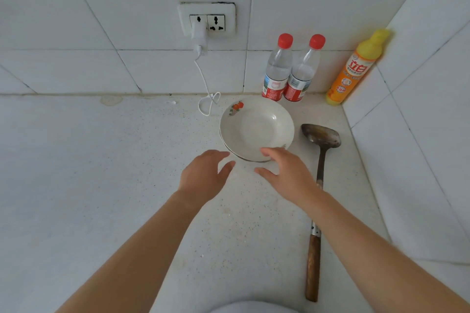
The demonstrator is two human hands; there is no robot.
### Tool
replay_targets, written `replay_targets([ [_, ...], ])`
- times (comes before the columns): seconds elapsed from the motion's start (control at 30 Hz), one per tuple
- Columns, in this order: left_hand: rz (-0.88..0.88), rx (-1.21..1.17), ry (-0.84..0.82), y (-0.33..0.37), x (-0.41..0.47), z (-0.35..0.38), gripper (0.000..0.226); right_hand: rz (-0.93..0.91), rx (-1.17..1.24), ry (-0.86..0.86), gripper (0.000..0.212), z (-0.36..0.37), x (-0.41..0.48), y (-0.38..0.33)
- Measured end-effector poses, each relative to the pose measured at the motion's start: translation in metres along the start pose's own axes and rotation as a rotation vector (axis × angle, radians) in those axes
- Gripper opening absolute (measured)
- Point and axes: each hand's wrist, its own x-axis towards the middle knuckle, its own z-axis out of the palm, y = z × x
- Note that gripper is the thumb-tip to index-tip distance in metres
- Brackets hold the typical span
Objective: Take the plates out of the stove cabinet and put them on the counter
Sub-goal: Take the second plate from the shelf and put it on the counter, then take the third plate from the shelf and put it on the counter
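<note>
A small stack of white plates (255,127), the top one with a fruit print on its rim, sits on the speckled counter (127,160) near the back wall. My left hand (203,175) hovers just in front of the stack's near-left edge, fingers relaxed and holding nothing. On the near-right edge, the fingertips of my right hand (284,170) reach the rim of the top plate, fingers spread and fairly straight. The stove cabinet is out of view.
A long metal ladle (321,150) with a wooden handle lies right of the plates. Two red-capped water bottles (287,71) and a yellow detergent bottle (356,68) stand against the back wall. A charger cable (207,99) hangs from the wall socket (207,20).
</note>
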Motion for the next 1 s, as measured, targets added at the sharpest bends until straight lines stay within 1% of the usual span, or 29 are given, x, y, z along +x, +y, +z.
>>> replay_targets([
  [0.1,-0.051,-0.055,0.025,-0.012,-0.027,-0.012,0.048,0.016,0.016,-0.048,0.056,0.006,-0.014,-0.026],
  [0.23,-0.122,-0.141,0.036,-0.037,-0.060,-0.022,0.049,0.000,0.040,-0.118,0.053,0.019,-0.030,-0.056],
  [0.4,-0.213,-0.199,0.062,-0.069,-0.096,-0.031,0.048,-0.027,0.083,-0.162,0.049,0.036,-0.039,-0.091],
  [0.5,-0.256,-0.225,0.126,-0.082,-0.117,-0.039,0.047,-0.062,0.165,-0.220,0.047,0.047,-0.040,-0.114],
  [0.67,-0.362,-0.255,0.242,-0.095,-0.156,-0.051,0.041,-0.165,0.173,-0.350,0.047,0.059,-0.047,-0.143],
  [0.8,-0.427,-0.318,0.415,-0.092,-0.180,-0.045,0.032,-0.206,0.217,-0.450,0.043,0.057,-0.051,-0.153],
  [0.9,-0.470,-0.320,0.450,-0.082,-0.202,-0.037,0.034,-0.240,0.236,-0.505,0.041,0.051,-0.057,-0.156],
  [1.0,-0.525,-0.319,0.470,-0.075,-0.223,-0.036,0.034,-0.302,0.228,-0.526,0.044,0.046,-0.063,-0.164],
])
